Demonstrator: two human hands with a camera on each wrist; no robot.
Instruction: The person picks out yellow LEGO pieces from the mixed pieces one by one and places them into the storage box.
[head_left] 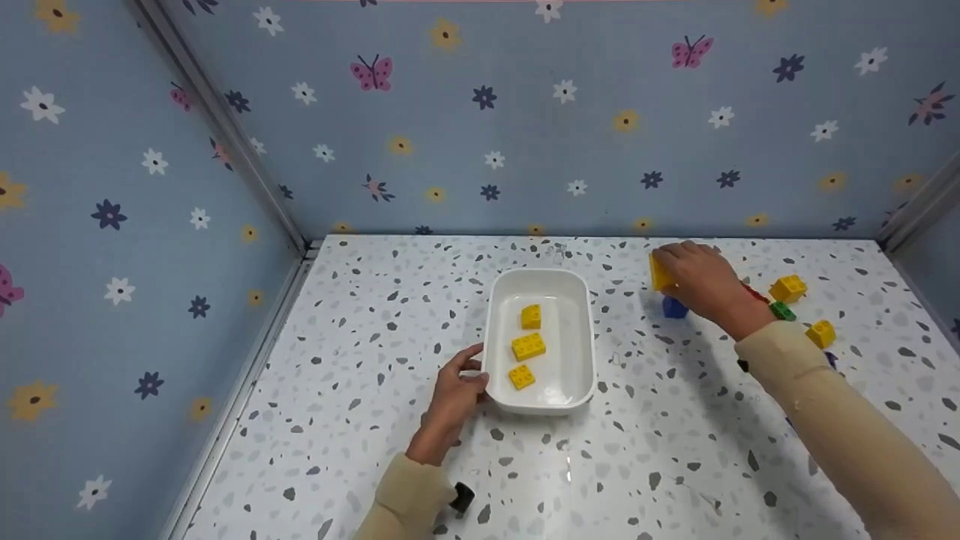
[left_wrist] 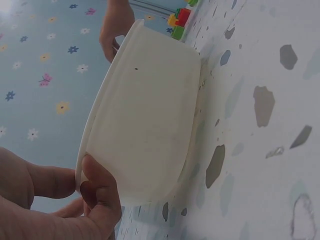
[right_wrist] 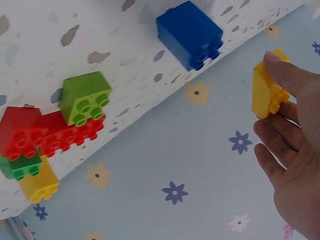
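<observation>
My left hand [head_left: 454, 390] pinches the left rim of a white plastic tub [head_left: 577, 337], thumb on one side and fingers on the other, as the left wrist view shows. Inside the tub lie three yellow toy bricks, among them a larger studded brick [head_left: 529, 346]. Raised over the far right of the table, my right hand [head_left: 701, 281] holds a yellow toy brick [right_wrist: 265, 90] between thumb and fingertips. A blue toy brick [right_wrist: 190, 32] stands on the table close to that hand, partly covered by it in the head view.
Beyond my right forearm sit more toy bricks: a yellow brick [head_left: 788, 289], another yellow brick [head_left: 821, 334], a lime green brick [right_wrist: 85, 95] and a long red brick [right_wrist: 70, 132]. Patterned blue walls [head_left: 525, 150] border the speckled table [head_left: 360, 315] at the back and sides.
</observation>
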